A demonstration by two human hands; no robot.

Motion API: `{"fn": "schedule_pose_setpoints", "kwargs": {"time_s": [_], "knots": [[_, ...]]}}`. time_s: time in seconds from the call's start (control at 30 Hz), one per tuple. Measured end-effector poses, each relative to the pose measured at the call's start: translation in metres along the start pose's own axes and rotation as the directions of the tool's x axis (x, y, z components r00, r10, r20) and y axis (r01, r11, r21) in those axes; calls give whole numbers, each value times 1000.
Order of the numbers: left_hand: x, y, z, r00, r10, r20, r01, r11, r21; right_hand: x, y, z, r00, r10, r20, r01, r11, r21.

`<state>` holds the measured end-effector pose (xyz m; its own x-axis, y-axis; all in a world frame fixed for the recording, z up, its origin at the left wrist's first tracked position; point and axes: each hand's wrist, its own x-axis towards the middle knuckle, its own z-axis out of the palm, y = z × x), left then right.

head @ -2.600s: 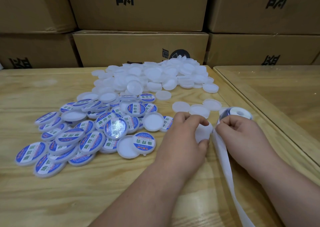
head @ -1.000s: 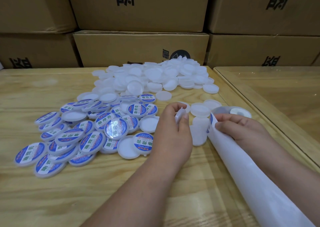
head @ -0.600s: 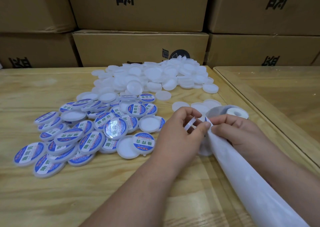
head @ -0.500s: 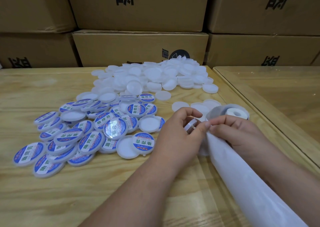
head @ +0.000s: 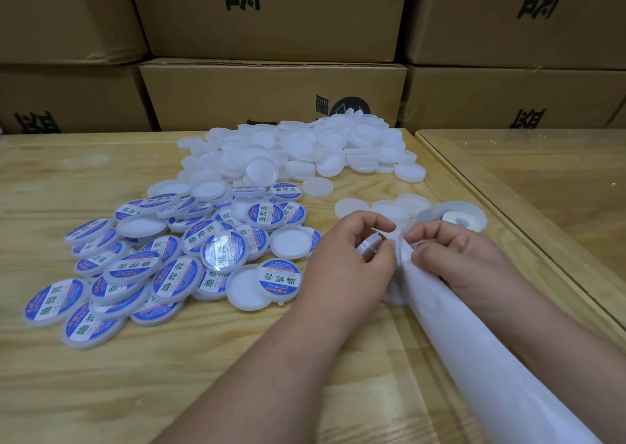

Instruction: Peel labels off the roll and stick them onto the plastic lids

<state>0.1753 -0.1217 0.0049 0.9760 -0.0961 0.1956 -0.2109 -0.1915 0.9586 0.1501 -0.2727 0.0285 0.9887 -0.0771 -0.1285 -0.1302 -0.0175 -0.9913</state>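
Left hand (head: 345, 257), its grip now closed on a blank lid (head: 367, 245) raised off the desk (head: 101, 376), has met the right hand (head: 454, 257) pinching the backing strip (head: 474, 342) beside the label roll (head: 457, 218), so sticking seems imminent.

left hand (head: 349, 260) curled, pinching; right hand (head: 454, 257) curled, pinching; fingertips meeting
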Motion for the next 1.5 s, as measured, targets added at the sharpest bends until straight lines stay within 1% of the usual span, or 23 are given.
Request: {"fn": "schedule_pose_setpoints", "kwargs": {"time_s": [0.1,0.17,0.3,0.4,0.5,0.57,0.7,0.8,0.97,1.17,1.5], "knots": [[1,1,0,998,-22,-56,23,1000,12,1,1,-3,999,-35,42,33,999,39],[2,2,-1,996,-33,-87,33,999,-7,0,0,-4,997,-60,45,58,997,53],[4,2,-3,987,-83,-136,69,992,-109,0,-2,-6,995,-95,-1,95,994,48],[5,3,-4,975,-118,-189,82,979,-187,0,-3,-7,992,-114,-56,115,993,13],[6,5,-6,962,-146,-232,94,970,-223,-2,-2,-6,984,-158,-85,161,987,29],[5,5,-6,965,-149,-215,101,970,-221,-1,1,-4,973,-216,-76,219,975,42],[2,7,-4,980,-137,-141,107,974,-200,1,7,0,909,-408,-83,400,911,-97],[1,7,-3,984,-135,-113,114,978,-176,2,8,2,883,-463,-77,451,883,-130],[0,9,-3,985,-144,-98,127,978,-165,3,10,1,871,-481,-95,466,872,-147],[0,11,-3,984,-149,-98,132,978,-161,4,10,1,876,-467,-120,449,881,-149],[0,10,-3,983,-151,-101,134,979,-153,5,10,1,881,-463,-101,449,883,-136]]}}
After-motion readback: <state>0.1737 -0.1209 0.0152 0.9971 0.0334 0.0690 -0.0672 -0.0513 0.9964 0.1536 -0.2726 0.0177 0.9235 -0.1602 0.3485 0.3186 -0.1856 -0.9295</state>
